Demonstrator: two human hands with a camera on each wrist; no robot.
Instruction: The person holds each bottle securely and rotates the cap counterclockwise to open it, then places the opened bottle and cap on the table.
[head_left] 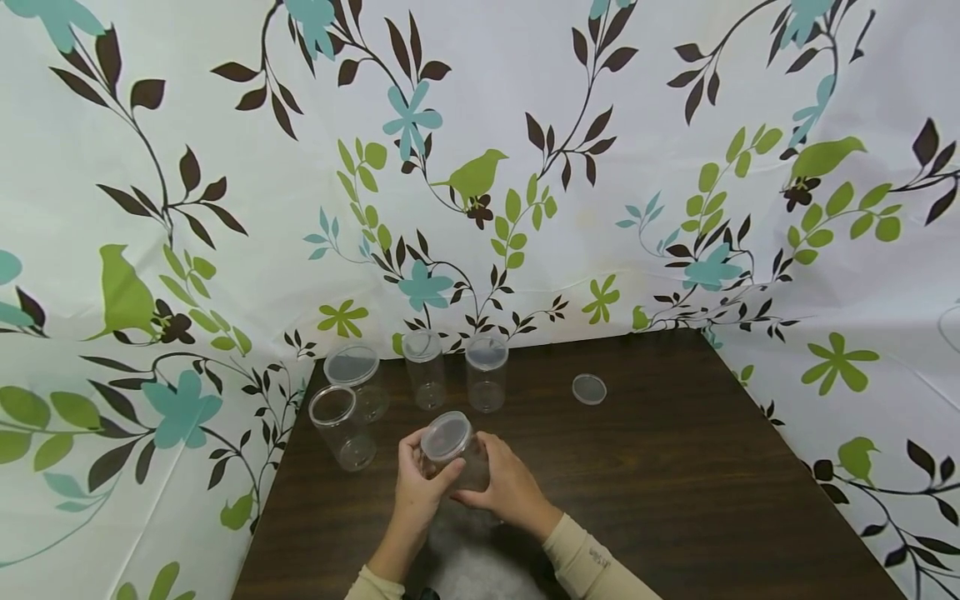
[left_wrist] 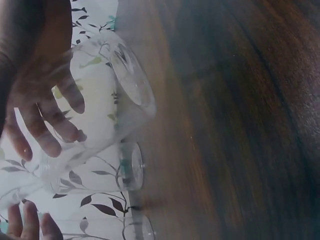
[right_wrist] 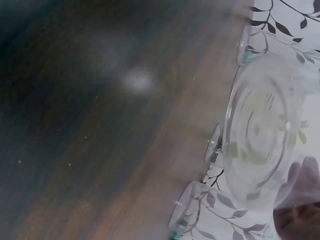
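Near the front of the table, both hands hold a clear plastic jar (head_left: 474,473), tilted, with a translucent lid (head_left: 447,436) on its top. My left hand (head_left: 420,479) grips its left side, the thumb across the front near the lid. The right hand (head_left: 517,487) holds the jar's right side and lower part. In the left wrist view, fingers spread along the wall of the clear jar (left_wrist: 100,115). In the right wrist view the round base of the jar (right_wrist: 260,130) faces the camera, and part of a hand (right_wrist: 299,220) shows at the lower right.
At the table's back left stand a wide lidded jar (head_left: 352,367), two narrower lidded jars (head_left: 425,367) (head_left: 487,379), and a jar with an open-looking mouth (head_left: 347,437). A loose round lid (head_left: 589,389) lies at the back right. Patterned cloth (head_left: 525,250) surrounds the dark table (head_left: 675,483).
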